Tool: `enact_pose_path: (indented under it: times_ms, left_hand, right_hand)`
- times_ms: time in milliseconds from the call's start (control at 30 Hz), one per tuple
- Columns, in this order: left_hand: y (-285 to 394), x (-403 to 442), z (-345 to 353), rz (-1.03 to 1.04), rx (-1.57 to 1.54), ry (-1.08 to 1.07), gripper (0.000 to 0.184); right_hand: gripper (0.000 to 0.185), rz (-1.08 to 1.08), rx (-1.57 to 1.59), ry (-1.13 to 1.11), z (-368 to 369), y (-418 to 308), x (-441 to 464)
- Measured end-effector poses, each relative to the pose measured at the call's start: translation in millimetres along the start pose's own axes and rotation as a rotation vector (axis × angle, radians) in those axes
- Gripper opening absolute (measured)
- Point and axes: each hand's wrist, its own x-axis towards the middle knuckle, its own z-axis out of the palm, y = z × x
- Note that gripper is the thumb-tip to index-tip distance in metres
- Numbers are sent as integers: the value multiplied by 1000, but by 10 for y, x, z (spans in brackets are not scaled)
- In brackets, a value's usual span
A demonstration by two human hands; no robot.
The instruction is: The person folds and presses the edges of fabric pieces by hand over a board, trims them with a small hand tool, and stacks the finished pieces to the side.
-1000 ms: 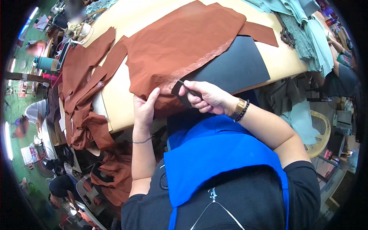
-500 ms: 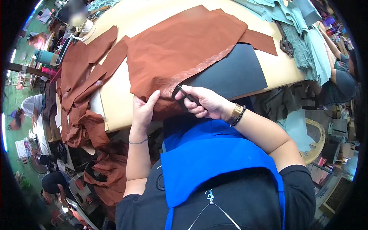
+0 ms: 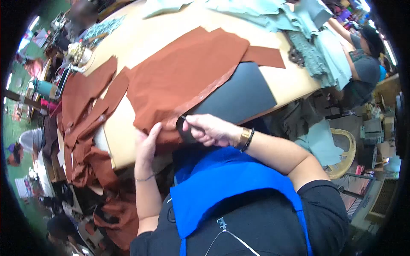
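A large reddish-brown leather piece (image 3: 188,68) lies over the table, with a paler, rough strip along its lower right edge. My left hand (image 3: 147,143) pinches the near left edge of the leather between thumb and fingers. My right hand (image 3: 213,130) grips a black hand tool (image 3: 184,130) with a small metallic tip at the leather's edge; it may be scissors, but blur and my fingers hide its shape. Beneath the leather, a flat black board (image 3: 237,96) shows on the right.
More reddish-brown leather (image 3: 85,115) hangs over the table's left side. Pale green leather (image 3: 256,15) lies at the back and right of the cream tabletop (image 3: 166,21). A person (image 3: 367,64) is at the right. A yellowish chair (image 3: 348,153) stands lower right.
The leather, board and both hands appear lower and farther left in view as the camera shifts. The black tool stays in my right hand at the leather's edge; my left hand keeps its pinch.
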Motion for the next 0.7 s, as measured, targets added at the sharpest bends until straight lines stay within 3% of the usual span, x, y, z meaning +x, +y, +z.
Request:
enact_pose_path:
  times_ms: [67, 133, 200, 233, 300, 400, 467, 667, 700]
  left_hand:
    - [-35, 220, -133, 290, 0, 110, 70]
    - [134, 497, -211, 540, 216, 256, 64]
    - [716, 645, -26, 740, 613, 174, 56]
    - [806, 808, 69, 798, 708, 23, 48]
    - [763, 1058, 439, 764, 761, -303, 48]
    - [291, 1215, 860, 447, 952, -517, 68]
    - [129, 1141, 884, 467, 1187, -458, 76]
    - [413, 862, 314, -49, 1354, -233, 88]
    - [370, 846, 279, 46, 1455, -129, 74]
  right_hand:
    - [32, -42, 17, 56, -93, -18, -152]
    - [34, -89, 31, 153, -249, -87, -291]
    - [35, -191, 110, 223, -484, -130, -310]
    - [36, -232, 107, 268, -537, -186, -337]
    - [37, -301, 96, 338, -593, -270, -308]
    - [36, -368, 74, 379, -745, -322, -273]
    - [36, -398, 90, 392, -840, -339, -338]
    - [36, -441, 125, 468, -1176, -383, -591]
    - [37, -439, 104, 488, -1161, -442, -582]
